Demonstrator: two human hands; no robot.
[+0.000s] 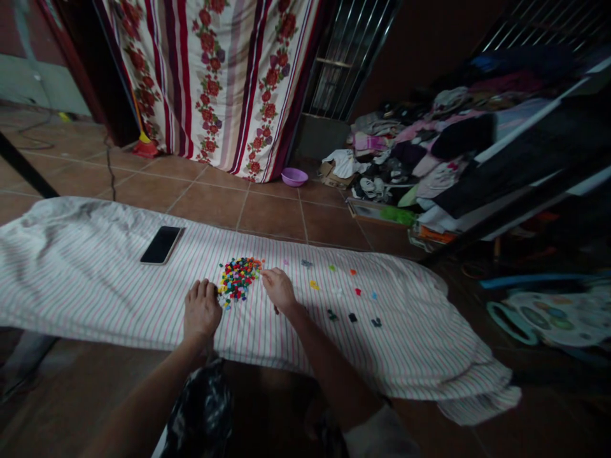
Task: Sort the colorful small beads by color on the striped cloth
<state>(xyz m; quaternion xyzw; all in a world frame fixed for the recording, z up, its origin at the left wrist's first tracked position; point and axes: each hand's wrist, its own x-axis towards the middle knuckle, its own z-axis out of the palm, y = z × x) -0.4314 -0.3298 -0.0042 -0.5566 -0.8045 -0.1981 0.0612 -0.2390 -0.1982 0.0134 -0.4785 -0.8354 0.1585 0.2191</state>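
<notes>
A heap of tiny multicoloured pieces (pixel 237 278) lies on the striped cloth (pixel 143 299) between my hands. My left hand (pixel 203 310) rests on the cloth at the heap's left edge, back up, fingers slightly bent and apart, with no piece visible in it. At the heap's right side, my right hand (pixel 279 289) has thumb and forefinger pinched together; whatever they hold is too small to make out. To the right, small groups sorted by colour are spread out, among them yellow pieces (pixel 314 285), red pieces (pixel 358 292), dark green pieces (pixel 331 315) and black pieces (pixel 352 317).
A smartphone (pixel 162 245) lies left of the heap. Beyond the cloth are a floral curtain (pixel 210 83), a purple basin (pixel 294 177) and a red broom (pixel 146 147) on the tiled floor. Clothes (pixel 420 140) are piled at the back right.
</notes>
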